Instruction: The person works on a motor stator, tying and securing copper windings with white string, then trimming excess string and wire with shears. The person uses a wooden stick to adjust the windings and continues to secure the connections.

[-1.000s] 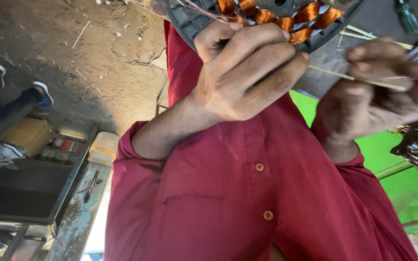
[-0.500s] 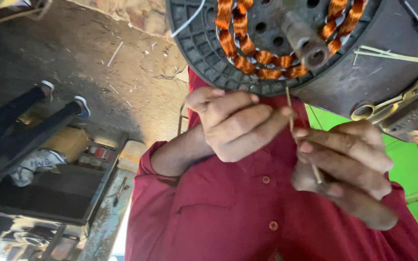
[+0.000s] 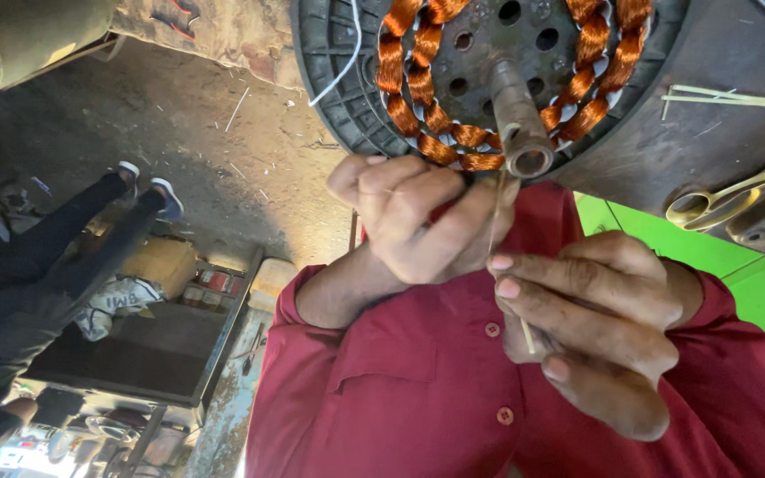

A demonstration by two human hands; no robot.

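left hand (image 3: 413,221): curled shut at coil (image 3: 453,133) edge, contents hidden
right hand (image 3: 595,323): pinching thin stick (image 3: 527,335)
stator (image 3: 489,62): on desk (image 3: 719,53), scissors (image 3: 728,196) nearby

This is a repair workshop: a motor stator (image 3: 498,80) with copper windings (image 3: 418,97) sits on a grimy metal bench (image 3: 710,115), scissors (image 3: 728,199) lie near its edge, the dirt floor (image 3: 205,150) is littered with scraps, and cluttered trays (image 3: 135,354) stand beyond.
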